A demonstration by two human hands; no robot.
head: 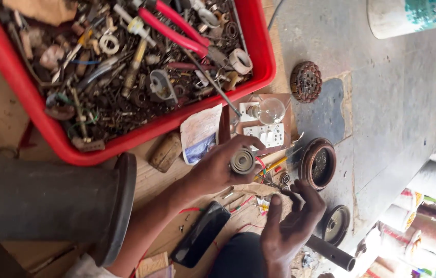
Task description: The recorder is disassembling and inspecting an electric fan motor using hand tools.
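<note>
**Small cylinder held over a cluttered floor: watch the drop and the glass**

Your left hand (218,167) is closed around a small grey cylindrical part (242,160), thumb and fingers wrapped about its body with its round end face showing. That part sits just left of the picture's middle, in the air above the wooden floor. Your right hand (292,221) is open and empty, fingers spread and slightly curled, at about 4 o'clock from the part and near it without touching.

The hold looks like fingertips on a smooth round body, so I judge a slip to be the main risk. If the part goes, it lands among the loose wires and small bits (267,177) directly beneath, where it could roll out of sight.

At 1 o'clock from the part, close by, a clear glass bulb (271,109) lies on a board with a white switch plate (265,135). A sudden swing of your left hand upward could knock it.

A black phone (201,234) lies at 7 o'clock, just under your left forearm; leaning down could press on it.

The red tray (259,46) of scrap hardware at 11 o'clock has a long rod (212,82) sticking out over its rim toward the bulb. Catching that rod with a sleeve or wrist could drag it into the glass.
</note>
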